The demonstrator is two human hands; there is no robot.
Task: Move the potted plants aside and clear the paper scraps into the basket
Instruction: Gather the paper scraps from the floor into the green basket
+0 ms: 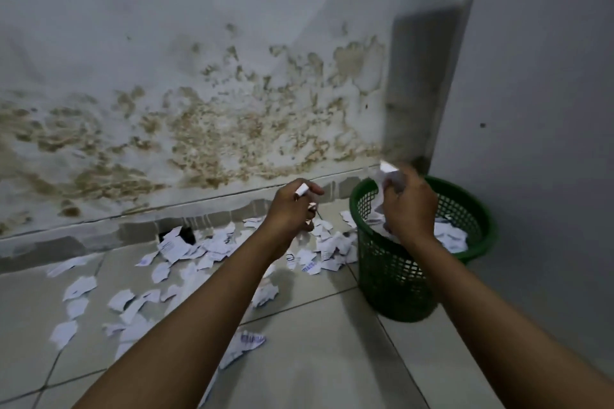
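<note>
Head view: right hand (407, 206) grips a wad of scraps (387, 173) directly over the basket (392, 269), presumably so a release drops them inside. Basket stands in the wall corner, already holding paper. Left hand (292, 209) is curled round a few small pieces (301, 190), raised beside the basket rim, likely next to unload. Many scraps (186, 249) lie on the floor (332, 359) along the stained wall (199, 109). No potted plants in view. Task judged partway done.
</note>
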